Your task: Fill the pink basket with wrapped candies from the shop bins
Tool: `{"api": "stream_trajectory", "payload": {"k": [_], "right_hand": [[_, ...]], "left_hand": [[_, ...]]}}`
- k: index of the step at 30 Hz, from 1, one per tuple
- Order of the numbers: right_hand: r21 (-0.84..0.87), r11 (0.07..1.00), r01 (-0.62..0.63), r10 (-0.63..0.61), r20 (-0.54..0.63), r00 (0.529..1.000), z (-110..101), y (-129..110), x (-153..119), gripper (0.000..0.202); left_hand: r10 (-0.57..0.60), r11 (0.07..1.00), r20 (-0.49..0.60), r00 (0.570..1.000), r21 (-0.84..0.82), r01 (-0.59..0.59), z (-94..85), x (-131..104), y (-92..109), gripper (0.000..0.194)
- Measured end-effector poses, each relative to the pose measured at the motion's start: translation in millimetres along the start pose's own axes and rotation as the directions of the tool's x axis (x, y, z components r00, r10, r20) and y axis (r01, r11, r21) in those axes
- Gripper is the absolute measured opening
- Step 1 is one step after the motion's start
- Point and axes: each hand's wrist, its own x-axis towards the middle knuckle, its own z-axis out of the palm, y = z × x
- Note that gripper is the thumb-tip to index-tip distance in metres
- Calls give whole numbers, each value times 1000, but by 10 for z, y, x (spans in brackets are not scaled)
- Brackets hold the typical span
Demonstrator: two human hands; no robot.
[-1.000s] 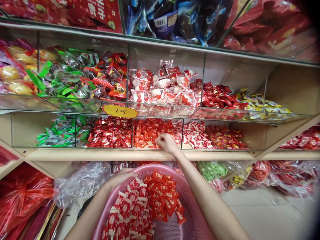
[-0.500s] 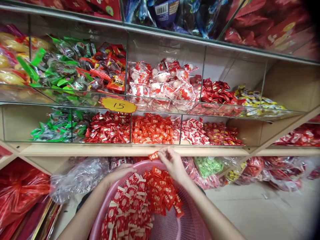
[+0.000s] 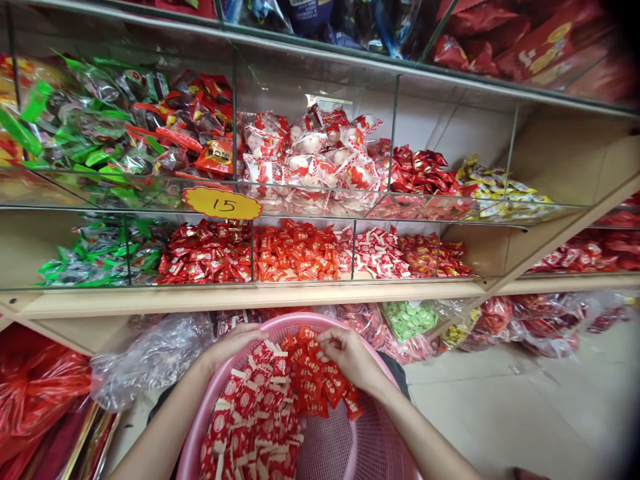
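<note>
Head view: we've got the left hand (image 3: 237, 341) on the pink basket's (image 3: 295, 319) rim, can't tell how firmly, and the right hand (image 3: 347, 357) curled narrow, held packet unclear, over the orange-red packets (image 3: 313, 387) inside; best release low, clear of the red-and-white packets (image 3: 253, 417).

One basket (image 3: 295, 319), one price tag (image 3: 221, 203); candies (image 3: 263, 410), probably dozens.
</note>
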Motion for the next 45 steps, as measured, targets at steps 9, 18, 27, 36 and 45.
{"api": "stream_trajectory", "payload": {"k": [9,18,27,36,45], "right_hand": [[93,995,-30,31,-11,999,102,25,22,17],[-443,891,95,-130,-49,990,103,-7,-77,17],[-736,648,197,-309,-17,951,-129,-749,164,24],[-714,613,338,-375,114,920,146,-1171,1455,14],[-583,778,235,-283,10,959,353,-785,1848,18]], "left_hand": [[-41,999,-39,998,-18,40,7,-59,29,36],[11,1000,17,1000,-28,-10,4,-30,-6,32],[73,997,51,996,13,-74,-13,49,-75,28],[99,995,22,995,25,-99,-15,110,-131,28],[91,996,37,995,-7,-91,-23,79,-95,24]]}}
